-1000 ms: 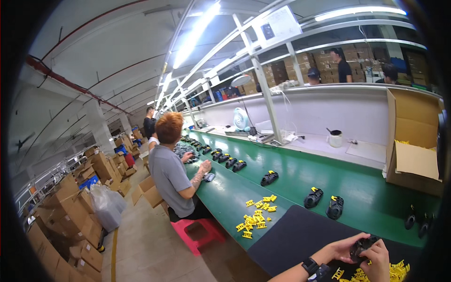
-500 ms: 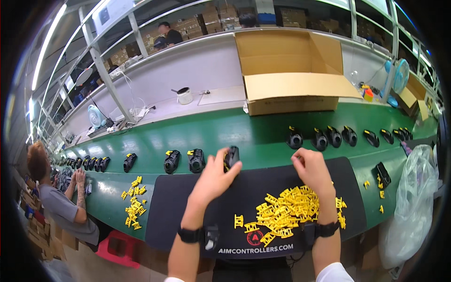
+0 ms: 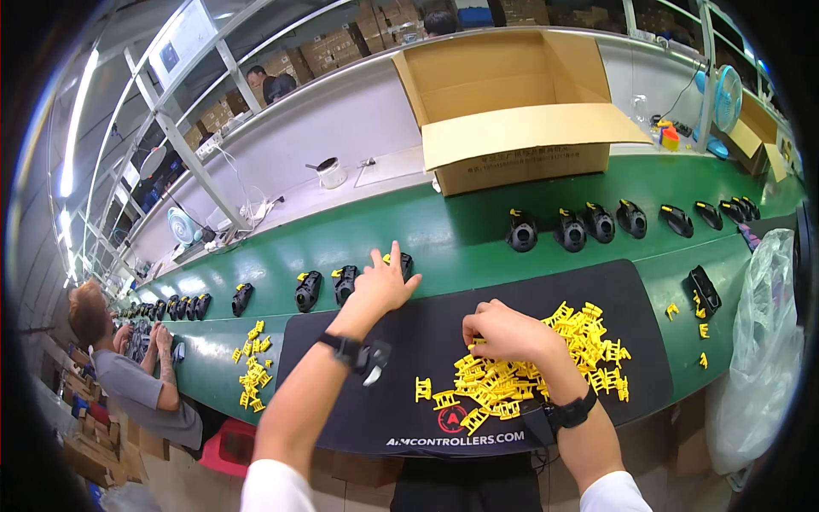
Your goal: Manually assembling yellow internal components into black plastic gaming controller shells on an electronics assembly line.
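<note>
In the head view, the left hand's (image 3: 380, 286) grip is spread wide at a black shell (image 3: 406, 264) on the green desk (image 3: 461, 243), just beyond the dark mat (image 3: 401, 354); the right hand's (image 3: 510, 331) is narrowed over yellow clips (image 3: 492, 381) on the mat, any hold untellable. Likely step: placing the shell while picking a clip, which next calls for a clean single-clip pinch.

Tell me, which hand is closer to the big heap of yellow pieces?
Right. The right hand is over the far side of the heap of yellow pieces; the left hand is apart from it, beyond and to its left, at a black part.
</note>
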`<state>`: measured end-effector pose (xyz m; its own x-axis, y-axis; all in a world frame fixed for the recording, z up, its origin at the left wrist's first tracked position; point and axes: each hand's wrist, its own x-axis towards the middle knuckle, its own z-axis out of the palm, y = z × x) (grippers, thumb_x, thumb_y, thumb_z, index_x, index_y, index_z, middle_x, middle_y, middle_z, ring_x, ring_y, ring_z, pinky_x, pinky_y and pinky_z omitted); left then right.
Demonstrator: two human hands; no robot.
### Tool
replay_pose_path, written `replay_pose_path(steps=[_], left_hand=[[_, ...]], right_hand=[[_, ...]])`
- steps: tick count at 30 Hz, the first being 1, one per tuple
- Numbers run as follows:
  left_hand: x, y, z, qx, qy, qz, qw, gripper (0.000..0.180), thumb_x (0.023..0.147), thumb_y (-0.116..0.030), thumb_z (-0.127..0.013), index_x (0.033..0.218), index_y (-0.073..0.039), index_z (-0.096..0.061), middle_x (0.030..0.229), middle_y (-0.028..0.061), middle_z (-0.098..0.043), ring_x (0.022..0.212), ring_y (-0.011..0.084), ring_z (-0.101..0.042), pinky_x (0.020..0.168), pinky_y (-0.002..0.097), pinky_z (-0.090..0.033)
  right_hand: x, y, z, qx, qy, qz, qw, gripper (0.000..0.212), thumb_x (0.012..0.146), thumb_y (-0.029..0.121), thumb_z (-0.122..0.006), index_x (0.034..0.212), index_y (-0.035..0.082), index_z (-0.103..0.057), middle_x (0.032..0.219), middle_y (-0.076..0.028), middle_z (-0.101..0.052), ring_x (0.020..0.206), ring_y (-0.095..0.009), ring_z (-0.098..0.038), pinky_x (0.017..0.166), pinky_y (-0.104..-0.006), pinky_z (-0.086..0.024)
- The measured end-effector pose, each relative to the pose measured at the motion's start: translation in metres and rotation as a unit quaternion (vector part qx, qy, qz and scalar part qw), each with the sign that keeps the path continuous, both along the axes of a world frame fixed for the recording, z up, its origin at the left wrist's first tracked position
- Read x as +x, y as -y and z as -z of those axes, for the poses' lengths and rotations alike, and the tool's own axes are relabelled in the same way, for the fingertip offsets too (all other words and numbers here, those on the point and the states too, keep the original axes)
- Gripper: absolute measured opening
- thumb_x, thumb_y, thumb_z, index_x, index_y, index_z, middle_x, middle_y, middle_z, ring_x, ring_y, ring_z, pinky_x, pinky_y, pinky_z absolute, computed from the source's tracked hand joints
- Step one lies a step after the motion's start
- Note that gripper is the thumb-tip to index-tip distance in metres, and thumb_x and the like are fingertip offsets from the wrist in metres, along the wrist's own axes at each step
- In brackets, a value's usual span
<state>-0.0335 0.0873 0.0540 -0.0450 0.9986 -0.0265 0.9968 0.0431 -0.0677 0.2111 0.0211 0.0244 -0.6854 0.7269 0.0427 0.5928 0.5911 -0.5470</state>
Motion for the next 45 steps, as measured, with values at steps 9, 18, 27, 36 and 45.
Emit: replay_pose_path(steps=[9,18,27,36,45], left_hand=[[0.087,0.078,-0.11,-0.12,0.273,0.248,0.922,0.036,0.094,-0.031,-0.062,0.111,0.0,-0.067,0.079,0.0132,-0.07,0.066,0.0175,-0.068,0.064,0.0339,-0.054],[0.151,-0.116,0.042,0.114,0.26,0.087,0.955,0.083,0.073,-0.053,-0.079,0.13,0.002,-0.055,0.12,0.0302,-0.061,0.119,0.0426,-0.057,0.096,0.0476,-0.051],[0.135,-0.116,0.036,-0.008,0.578,0.025,0.816,0.081,0.079,-0.044,-0.074,0.143,-0.003,-0.046,0.118,0.0187,-0.066,0.105,0.0254,-0.066,0.084,0.0422,-0.056],[0.016,0.047,0.027,-0.172,0.935,0.086,0.298,0.066,0.099,-0.018,-0.051,0.156,-0.02,-0.018,0.125,0.0096,-0.058,0.112,0.0221,-0.059,0.096,0.0422,-0.048],[-0.008,0.08,0.059,-0.048,0.877,0.203,0.434,0.092,0.086,-0.007,-0.07,0.158,-0.014,-0.014,0.134,0.0102,-0.052,0.127,0.0249,-0.053,0.105,0.0436,-0.045]], right_hand=[[0.018,-0.034,-0.014,-0.01,-0.37,0.18,0.911,0.01,0.095,0.003,-0.055,0.1,-0.001,-0.062,0.082,-0.016,-0.068,0.064,-0.021,-0.071,0.059,-0.0333,-0.055],[0.048,-0.056,0.012,-0.22,-0.718,0.229,0.62,0.029,0.1,0.011,-0.06,0.124,-0.003,-0.062,0.098,-0.004,-0.066,0.084,-0.01,-0.063,0.071,-0.022,-0.05],[0.041,-0.051,0.007,-0.196,-0.668,0.234,0.679,0.028,0.094,0.002,-0.062,0.122,0.003,-0.062,0.105,-0.003,-0.067,0.094,-0.011,-0.065,0.079,-0.0233,-0.051],[-0.004,-0.022,-0.015,-0.17,-0.532,0.114,0.821,0.018,0.093,0.001,-0.063,0.111,0.002,-0.06,0.095,-0.001,-0.065,0.084,-0.006,-0.061,0.074,-0.0216,-0.05],[-0.043,0.006,-0.007,-0.036,-0.394,0.156,0.905,0.018,0.086,-0.001,-0.072,0.104,0.0,-0.067,0.09,-0.006,-0.071,0.083,-0.01,-0.069,0.075,-0.0242,-0.055]])
